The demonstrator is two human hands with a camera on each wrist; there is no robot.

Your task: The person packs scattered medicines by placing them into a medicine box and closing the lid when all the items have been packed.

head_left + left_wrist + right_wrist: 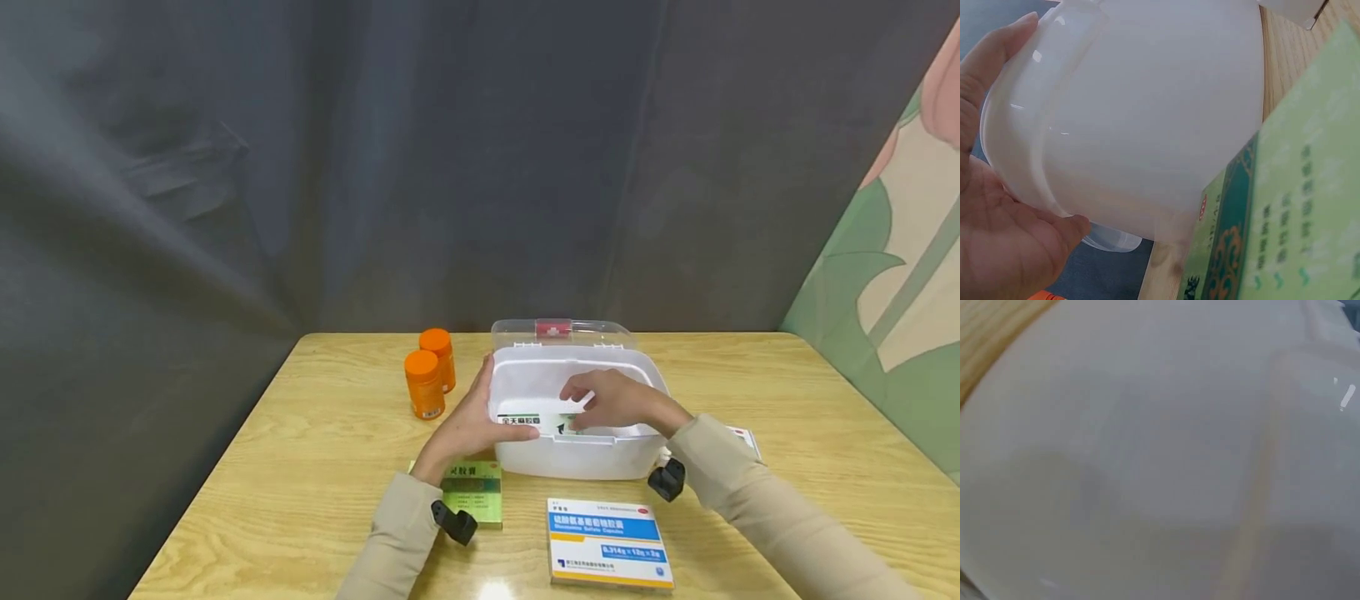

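Note:
A white first-aid box point(577, 458) stands on the table, its clear lid point(517, 333) swung back. My left hand point(468, 423) grips the box's left end, thumb and fingers spread along the rim; the left wrist view shows this hold too. Over the box's inside reaches my right hand point(617, 397), its fingers bent loosely and apart from the thumb. A white medicine carton point(519, 421) with dark lettering lies inside, close to the right thumb; whether they touch cannot be told. Only the box's blurred wall point(1147, 437) fills the right wrist view.
Two orange bottles point(424, 387) stand left of the box. A green carton point(480, 500) lies below the left wrist. A blue-and-white carton point(609, 546) lies in front of the box. Another carton point(746, 437) is partly hidden behind the right sleeve. A dark curtain point(480, 167) hangs behind.

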